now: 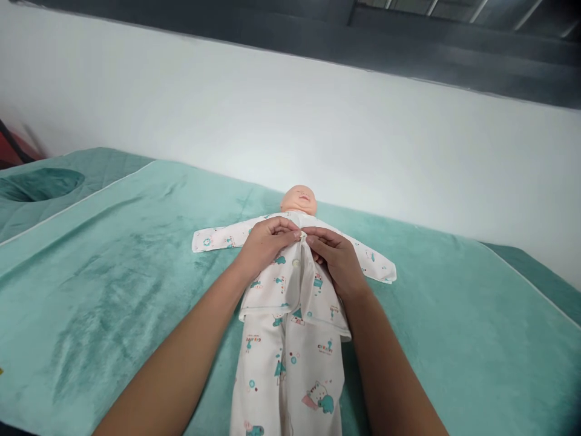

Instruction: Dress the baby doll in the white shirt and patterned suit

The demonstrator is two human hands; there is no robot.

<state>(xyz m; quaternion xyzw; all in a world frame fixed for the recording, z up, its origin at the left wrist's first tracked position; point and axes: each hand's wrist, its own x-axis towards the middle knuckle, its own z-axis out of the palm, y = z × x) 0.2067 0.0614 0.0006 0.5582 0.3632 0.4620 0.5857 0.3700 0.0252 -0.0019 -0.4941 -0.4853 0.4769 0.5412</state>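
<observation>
A baby doll (299, 198) lies on its back, its head away from me. It wears a white printed pajama top (267, 289) and matching pajama pants (313, 369). Both sleeves stretch out to the sides. At the chest, my left hand (271, 241) pinches one front edge of the top. My right hand (334, 254) pinches the other edge right beside it, and the fingertips of both hands nearly meet. The cloth is lifted a little between them. A button shows on the front below my fingers; what lies right under the fingertips is hidden.
A green plush cover (127, 290) spreads under the doll. At the far left is a dark hole (40, 183) in the padded bed. Behind the bed rises a white wall (272, 115) with a dark band (227, 24) above it.
</observation>
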